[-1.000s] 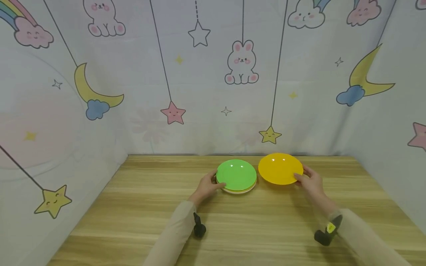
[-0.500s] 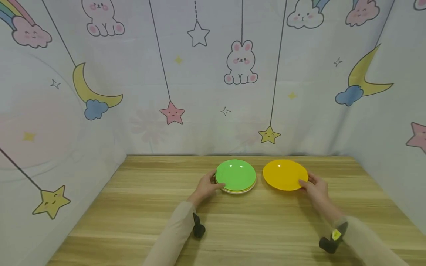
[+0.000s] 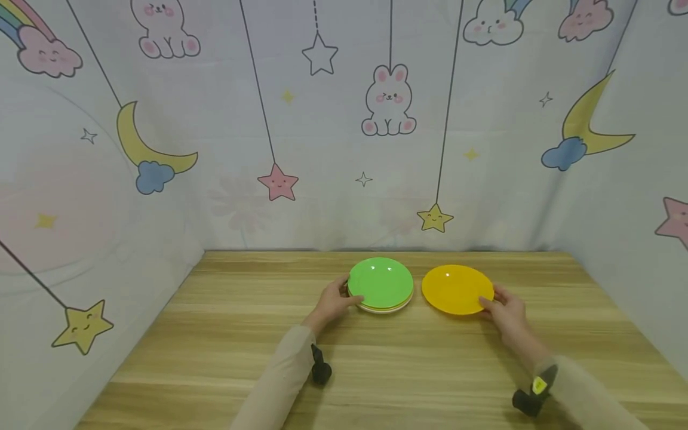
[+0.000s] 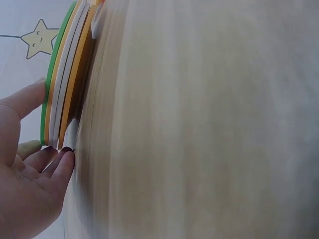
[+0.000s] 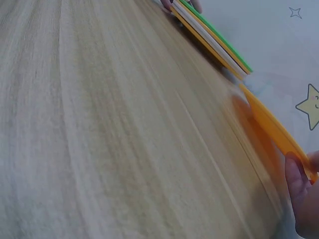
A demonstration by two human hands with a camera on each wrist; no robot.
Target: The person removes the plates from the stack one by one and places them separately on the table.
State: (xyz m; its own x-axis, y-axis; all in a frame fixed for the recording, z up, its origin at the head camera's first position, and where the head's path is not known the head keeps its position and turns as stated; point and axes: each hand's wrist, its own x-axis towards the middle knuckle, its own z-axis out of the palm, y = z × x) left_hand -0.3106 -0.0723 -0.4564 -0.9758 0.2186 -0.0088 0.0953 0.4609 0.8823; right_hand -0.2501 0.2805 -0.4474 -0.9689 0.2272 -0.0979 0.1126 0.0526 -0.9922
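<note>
- Evidently, the left hand (image 3: pixel 330 303) gripped the plate stack (image 4: pixel 60 82) at its edge, thumb on the green plate (image 3: pixel 380 282) on top.
- Meanwhile, the right hand (image 3: pixel 507 310) pinched the orange plate (image 3: pixel 455 289) by its rim, over the table (image 3: pixel 408 358), just right of the stack but apart.

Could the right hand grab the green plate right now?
Probably not yet: the right hand is pinching the orange plate, which is between it and the green plate. The left hand also grips the stack under that green top.

Soft light, small glints on plates (image 3: pixel 380 284)
</note>
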